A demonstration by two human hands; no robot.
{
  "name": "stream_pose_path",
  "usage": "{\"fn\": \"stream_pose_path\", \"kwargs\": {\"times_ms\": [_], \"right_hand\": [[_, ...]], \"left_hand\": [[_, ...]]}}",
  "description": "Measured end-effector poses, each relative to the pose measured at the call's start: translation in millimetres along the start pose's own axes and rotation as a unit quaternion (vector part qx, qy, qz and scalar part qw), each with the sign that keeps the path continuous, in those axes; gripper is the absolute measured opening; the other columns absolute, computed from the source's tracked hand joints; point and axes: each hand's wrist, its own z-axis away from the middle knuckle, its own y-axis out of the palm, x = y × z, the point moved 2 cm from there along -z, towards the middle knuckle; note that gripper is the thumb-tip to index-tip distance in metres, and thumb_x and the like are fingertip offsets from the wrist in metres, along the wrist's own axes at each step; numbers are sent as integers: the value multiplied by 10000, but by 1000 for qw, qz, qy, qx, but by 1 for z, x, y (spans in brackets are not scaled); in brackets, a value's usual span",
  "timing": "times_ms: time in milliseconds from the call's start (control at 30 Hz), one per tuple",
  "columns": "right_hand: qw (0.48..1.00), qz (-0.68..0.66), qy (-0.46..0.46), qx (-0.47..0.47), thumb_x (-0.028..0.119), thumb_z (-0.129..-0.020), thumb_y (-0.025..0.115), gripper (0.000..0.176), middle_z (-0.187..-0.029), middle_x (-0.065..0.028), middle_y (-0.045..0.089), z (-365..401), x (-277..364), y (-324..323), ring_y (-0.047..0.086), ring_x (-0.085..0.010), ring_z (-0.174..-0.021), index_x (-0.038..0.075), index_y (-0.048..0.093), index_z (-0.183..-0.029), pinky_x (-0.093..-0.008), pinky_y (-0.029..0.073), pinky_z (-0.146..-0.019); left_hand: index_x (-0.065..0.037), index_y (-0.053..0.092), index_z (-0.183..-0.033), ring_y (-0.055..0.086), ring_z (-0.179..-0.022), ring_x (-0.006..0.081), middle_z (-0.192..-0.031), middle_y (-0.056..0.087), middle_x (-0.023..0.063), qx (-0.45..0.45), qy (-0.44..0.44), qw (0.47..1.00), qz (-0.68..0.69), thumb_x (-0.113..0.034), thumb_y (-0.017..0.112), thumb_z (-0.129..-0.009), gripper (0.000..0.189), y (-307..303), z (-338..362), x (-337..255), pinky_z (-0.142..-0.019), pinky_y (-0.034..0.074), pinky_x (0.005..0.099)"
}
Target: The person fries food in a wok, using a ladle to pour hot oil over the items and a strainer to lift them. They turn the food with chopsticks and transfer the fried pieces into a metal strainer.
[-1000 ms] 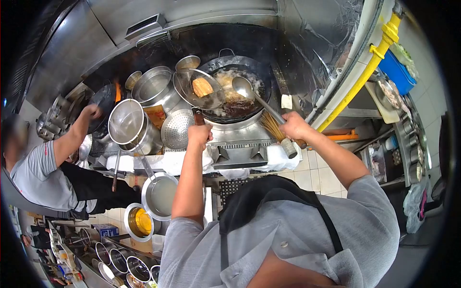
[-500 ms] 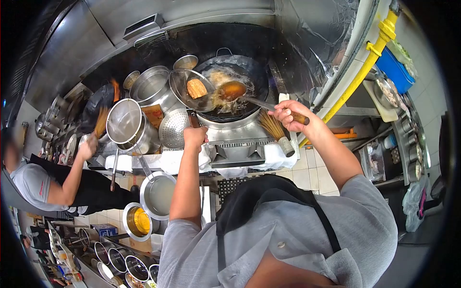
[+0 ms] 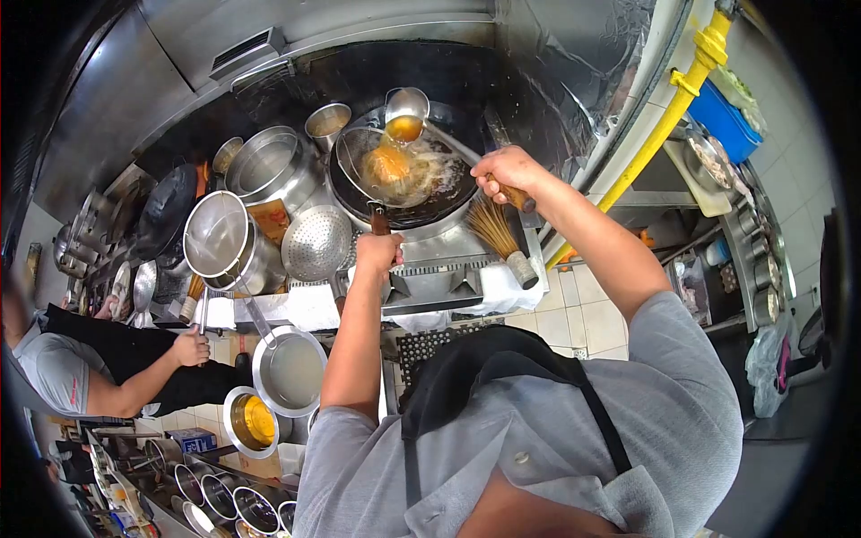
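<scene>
My left hand (image 3: pixel 378 254) is closed round the handle of a wire-mesh strainer (image 3: pixel 354 166), held over the left part of a black wok (image 3: pixel 462 211). A golden-brown piece of food (image 3: pixel 387 164) lies in the strainer. My right hand (image 3: pixel 508 173) grips the wooden handle of a ladle (image 3: pixel 408 100). Its bowl is tipped above the strainer, with amber liquid at its lip and over the food. Bubbling oil (image 3: pixel 438 175) shows in the wok. Beside my left hand rests a perforated skimmer (image 3: pixel 317 242).
A bamboo brush (image 3: pixel 495 233) lies right of the wok. Left stand metal pots (image 3: pixel 269 161) and a second mesh strainer (image 3: pixel 216 235). A co-worker's hand (image 3: pixel 190 347) holds a thin handle. Lower left are a pot of cloudy liquid (image 3: pixel 291 369) and a yellow-filled pot (image 3: pixel 256 421).
The ladle has risen from the oil and moved left, tipping over the strainer. The strainer sits farther over the wok. The co-worker's hand has left a brush and now grips a handle.
</scene>
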Motion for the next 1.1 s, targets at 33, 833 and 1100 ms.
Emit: {"fn": "stream_pose_path", "kwargs": {"times_ms": [33, 833, 1100], "right_hand": [[1000, 17, -22, 4, 61, -827, 572, 165, -531, -58, 492, 1, 3, 0, 444, -121, -398, -7, 540, -679, -264, 350, -339], [996, 55, 58, -30, 61, -837, 522, 269, -604, -22, 514, -2, -88, -49, 453, -122, -406, -83, 493, -1063, -268, 361, -349], [941, -289, 145, 105, 79, -882, 502, 110, -622, 14, 453, 23, -43, -54, 393, -28, -409, -15, 454, -915, -172, 312, -326]], "left_hand": [[-31, 515, -689, 470, -407, 159, -532, 508, 44, 3, -2, 1000, -1, -35, 637, -787, 156, 0, -1, -1, -395, 385, 293], [-4, 518, -687, 483, -392, 163, -537, 521, 67, -54, 38, 998, 4, -1, 641, -761, 143, -46, 0, -15, -367, 401, 290], [-8, 528, -650, 486, -391, 158, -519, 517, 56, -31, 22, 999, 12, -32, 653, -764, 171, -33, -2, -11, -369, 392, 288]]}}
